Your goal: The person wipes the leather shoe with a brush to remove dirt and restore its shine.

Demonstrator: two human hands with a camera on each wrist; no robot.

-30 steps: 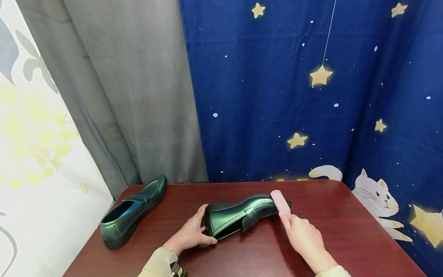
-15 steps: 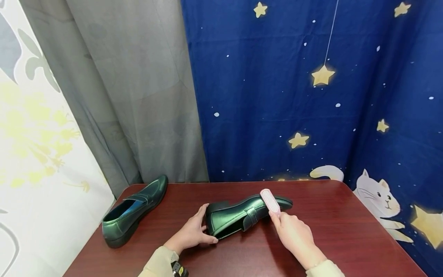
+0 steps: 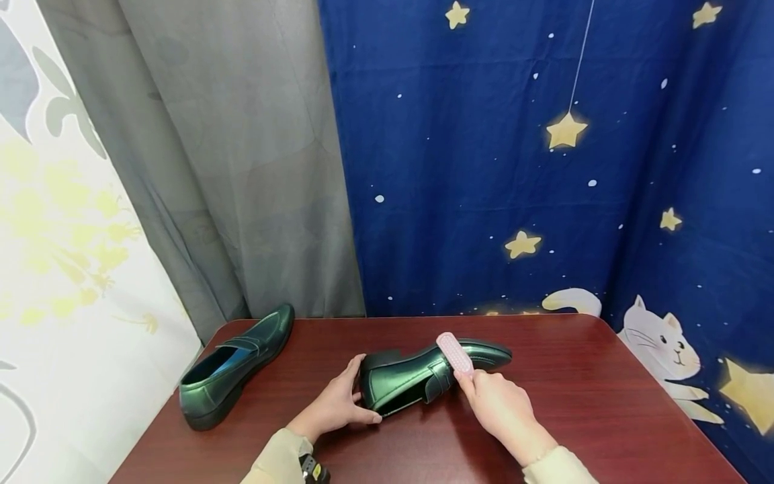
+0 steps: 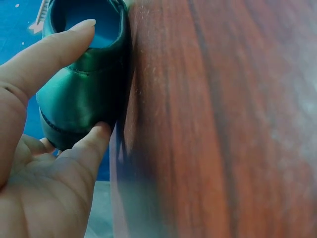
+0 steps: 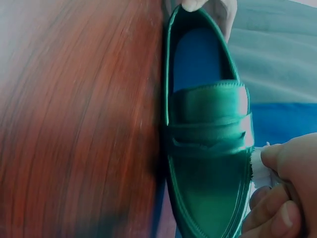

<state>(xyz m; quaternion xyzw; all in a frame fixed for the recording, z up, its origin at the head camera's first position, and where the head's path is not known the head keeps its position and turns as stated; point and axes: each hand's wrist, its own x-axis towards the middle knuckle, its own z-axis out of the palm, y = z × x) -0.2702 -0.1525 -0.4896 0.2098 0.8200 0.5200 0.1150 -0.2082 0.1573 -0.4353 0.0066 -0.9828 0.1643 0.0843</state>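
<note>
A dark green loafer (image 3: 390, 383) lies on its side on the table, toe pointing right and opening turned toward me. My left hand (image 3: 338, 403) grips it by the heel; in the left wrist view the thumb reaches over the back rim and the fingers lie against the heel (image 4: 79, 101). A small pink brush (image 3: 455, 353) is held by its handle in my right hand (image 3: 502, 410). Its head lies across the upper side of the loafer, close to the strap. White bristles (image 5: 258, 167) meet the shoe's edge in the right wrist view.
The matching loafer (image 3: 269, 335) stands upright at the table's left edge, toe toward the back. The reddish-brown table (image 3: 605, 390) ends at a grey curtain (image 3: 272, 202) and a blue starry curtain (image 3: 459, 168).
My right hand has moved the brush left along the loafer, from near the toe to beside the strap. The left hand keeps its grip on the heel, and the shoe stays in place.
</note>
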